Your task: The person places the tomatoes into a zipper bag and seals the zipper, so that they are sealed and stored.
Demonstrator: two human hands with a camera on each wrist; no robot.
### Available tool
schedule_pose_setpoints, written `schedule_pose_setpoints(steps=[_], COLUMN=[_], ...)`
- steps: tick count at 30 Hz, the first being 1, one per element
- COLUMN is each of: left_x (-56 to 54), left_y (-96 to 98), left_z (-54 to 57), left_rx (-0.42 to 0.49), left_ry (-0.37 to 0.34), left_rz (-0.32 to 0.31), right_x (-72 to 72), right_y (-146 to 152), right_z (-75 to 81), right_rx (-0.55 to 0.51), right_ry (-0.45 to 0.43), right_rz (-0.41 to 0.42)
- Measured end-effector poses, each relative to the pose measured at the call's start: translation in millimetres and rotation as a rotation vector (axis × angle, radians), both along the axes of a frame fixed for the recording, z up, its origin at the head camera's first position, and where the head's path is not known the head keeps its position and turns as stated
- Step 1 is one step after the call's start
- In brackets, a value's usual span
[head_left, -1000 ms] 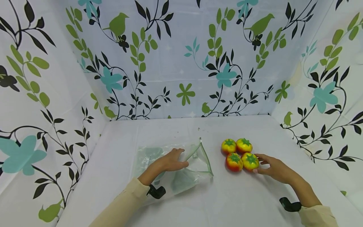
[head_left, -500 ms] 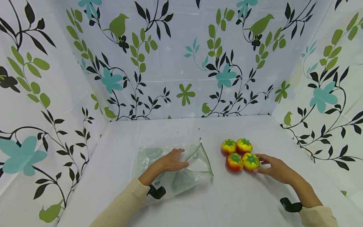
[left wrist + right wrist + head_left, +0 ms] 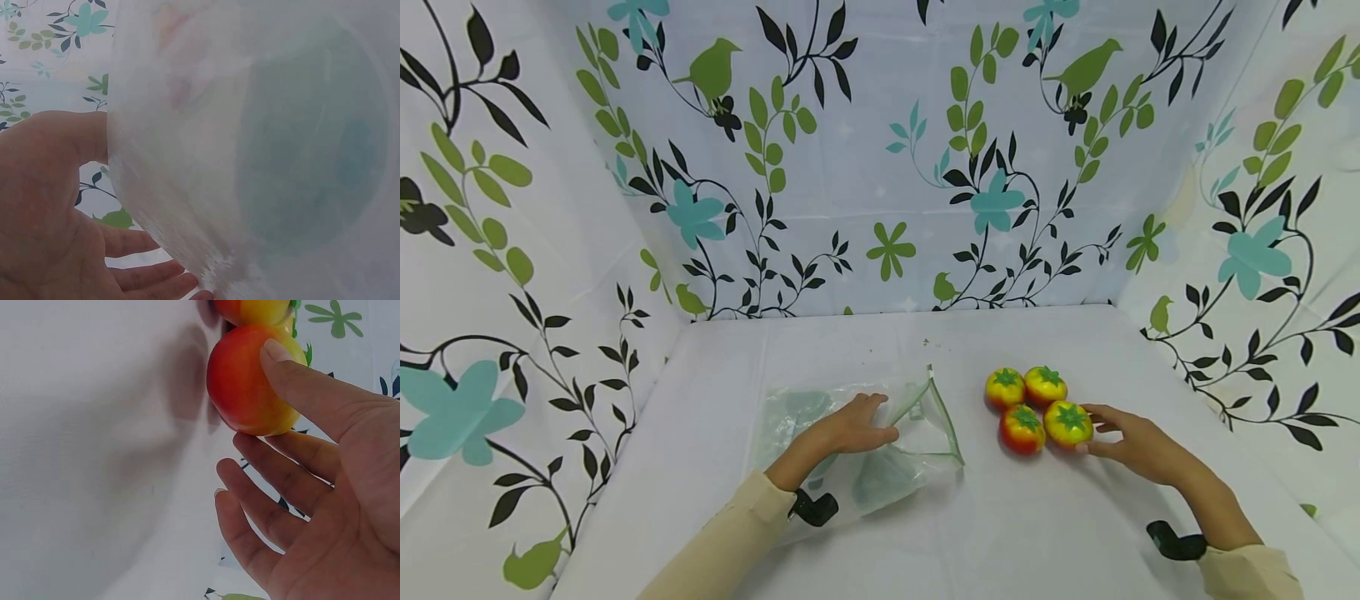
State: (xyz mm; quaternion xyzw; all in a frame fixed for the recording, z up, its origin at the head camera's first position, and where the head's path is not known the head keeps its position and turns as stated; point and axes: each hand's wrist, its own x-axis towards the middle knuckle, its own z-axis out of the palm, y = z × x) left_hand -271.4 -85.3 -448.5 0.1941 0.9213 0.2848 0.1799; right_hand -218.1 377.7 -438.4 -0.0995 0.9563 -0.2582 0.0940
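In the head view my left hand (image 3: 853, 425) grips the raised upper edge of a clear zip bag (image 3: 887, 487) that lies flat, its green-rimmed mouth gaping to the right. The left wrist view shows thumb and fingers passing behind the bag's cloudy film (image 3: 300, 144). Over on the right, my right hand (image 3: 1131, 446) pinches a yellow-and-red toy tomato (image 3: 1068, 423) with a green star-shaped top. Its thumb lies on the tomato (image 3: 244, 381) in the right wrist view, with fingertips at the underside and the other fingers spread loosely.
Other toy tomatoes sit close by: one at the front (image 3: 1022, 431), two behind, at the left (image 3: 1004, 389) and the right (image 3: 1046, 386). A white cloth covers the table (image 3: 1000, 533). Leaf-and-bird patterned curtains (image 3: 850, 158) enclose the back and both sides.
My right hand has shifted slightly to the right, and the pinched tomato has moved with it, a little away from the others. The left hand and bag stay put.
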Motion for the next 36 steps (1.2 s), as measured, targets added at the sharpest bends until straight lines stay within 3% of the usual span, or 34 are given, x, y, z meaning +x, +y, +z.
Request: schedule_pose_setpoints(steps=[11, 23, 36], left_x=[-0.3, -4.4, -8.9], left_y=[-0.5, -3.4, -8.5], left_z=[0.6, 4.5, 0.6], left_rx=[-0.003, 0.046, 0.088], left_ry=[-0.001, -0.009, -0.034], left_rz=[0.0, -0.001, -0.004], right_x=[1.0, -5.5, -20.7], right_y=[-6.9, -35.9, -82.9], right_z=[18.6, 32.4, 34.5], right_rx=[-0.005, -0.064, -0.105], right_ry=[0.082, 0.143, 0.088], right_rz=[0.006, 0.034, 0.1])
